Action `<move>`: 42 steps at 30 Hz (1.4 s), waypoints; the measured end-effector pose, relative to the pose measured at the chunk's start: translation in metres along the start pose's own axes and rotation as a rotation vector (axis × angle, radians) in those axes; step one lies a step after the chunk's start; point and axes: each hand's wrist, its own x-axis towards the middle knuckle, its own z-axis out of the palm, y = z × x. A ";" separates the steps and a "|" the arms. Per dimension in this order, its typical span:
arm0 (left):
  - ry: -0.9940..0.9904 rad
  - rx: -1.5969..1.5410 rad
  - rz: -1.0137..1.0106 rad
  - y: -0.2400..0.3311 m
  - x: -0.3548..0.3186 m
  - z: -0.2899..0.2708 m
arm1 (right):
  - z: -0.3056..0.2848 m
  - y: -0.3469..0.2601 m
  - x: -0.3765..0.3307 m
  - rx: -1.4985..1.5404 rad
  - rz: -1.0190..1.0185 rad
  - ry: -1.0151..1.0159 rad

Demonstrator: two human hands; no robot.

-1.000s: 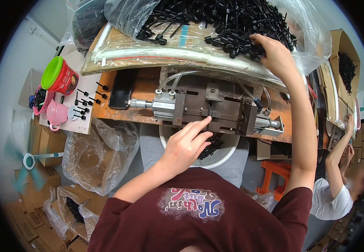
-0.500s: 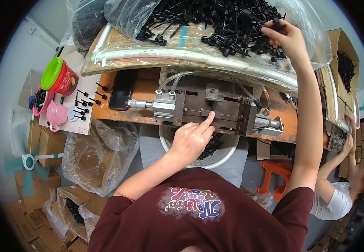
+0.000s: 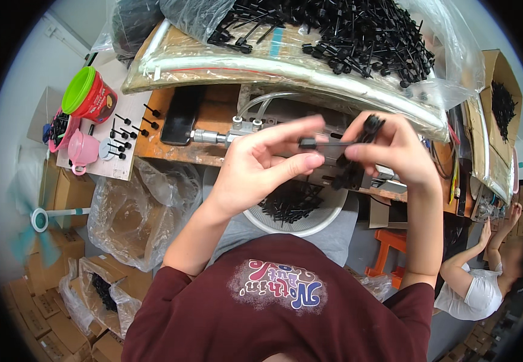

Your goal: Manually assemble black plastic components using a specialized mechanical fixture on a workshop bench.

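Note:
My right hand [image 3: 397,151] is closed round several black plastic stemmed parts [image 3: 349,172] above the bench's front edge. One long thin black stemmed part [image 3: 307,143] sticks out from it toward the left. My left hand [image 3: 252,166] is held facing it, thumb and forefinger spread on either side of that part's tip, apparently not touching it. Motion smears the left fingertips. Both hands largely cover the metal clamping fixture [image 3: 231,137] with its air cylinders. Below them a white basket [image 3: 329,223] holds many small black pieces [image 3: 291,202].
A heap of black stemmed parts [image 3: 358,42] lies on the plastic-covered tray [image 3: 213,65] behind the fixture. At left stand a red bucket [image 3: 100,102], a pink cup [image 3: 83,151] and several upright black parts [image 3: 126,136]. Another person [image 3: 478,289] works at right, beside an orange stool [image 3: 388,250].
My right hand has come down from the heap with black parts in it. My left hand has lifted off the fixture and spread its fingers, uncovering more of the basket.

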 end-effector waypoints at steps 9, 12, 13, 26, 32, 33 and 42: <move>-0.054 0.411 0.188 -0.007 -0.027 -0.006 | -0.012 0.034 -0.012 0.137 -0.046 0.096; 0.003 0.830 0.286 -0.047 -0.038 0.001 | -0.017 0.046 -0.018 0.254 -0.128 0.177; 0.011 0.874 0.306 -0.062 -0.041 0.002 | -0.016 0.050 -0.020 0.296 -0.148 0.209; -0.046 1.406 0.521 -0.095 -0.021 0.006 | 0.002 0.062 -0.041 0.473 -0.214 0.304; -0.072 1.306 0.417 -0.085 -0.021 0.005 | 0.009 0.069 -0.038 0.463 -0.063 0.300; -0.079 1.245 0.383 -0.080 -0.020 0.006 | 0.012 0.071 -0.036 0.451 -0.038 0.308; -0.149 0.628 0.345 -0.030 -0.033 0.017 | 0.027 0.074 -0.026 0.467 -0.049 0.274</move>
